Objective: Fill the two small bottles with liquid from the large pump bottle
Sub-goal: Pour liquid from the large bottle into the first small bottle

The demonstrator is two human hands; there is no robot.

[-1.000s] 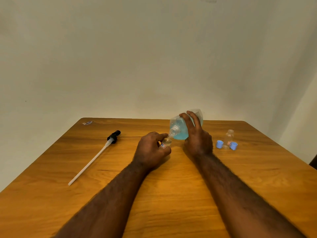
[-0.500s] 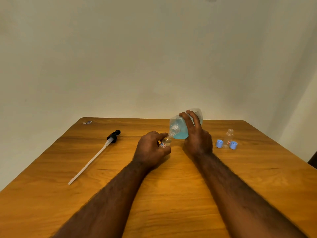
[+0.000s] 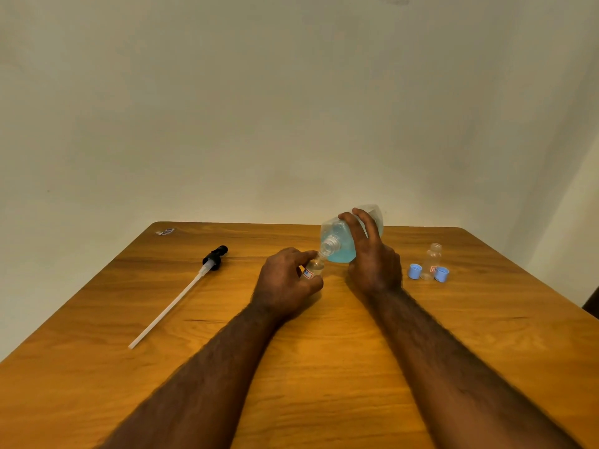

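My right hand (image 3: 372, 260) grips the large clear bottle (image 3: 340, 244), which holds blue liquid and is tipped on its side with its open neck pointing down and left. That neck touches the mouth of a small clear bottle (image 3: 313, 268) with a red and blue label, held upright on the table by my left hand (image 3: 285, 283). A second small clear bottle (image 3: 432, 259) stands uncapped to the right, between two blue caps (image 3: 415, 271) (image 3: 441, 274).
The removed pump (image 3: 212, 259), black head and long white tube, lies on the wooden table (image 3: 324, 367) at the left. A small wrapper scrap (image 3: 164, 231) sits near the far left corner. A pale wall rises behind the table.
The large bottle has tipped slightly further toward the small bottle. Both hands have stayed in place.
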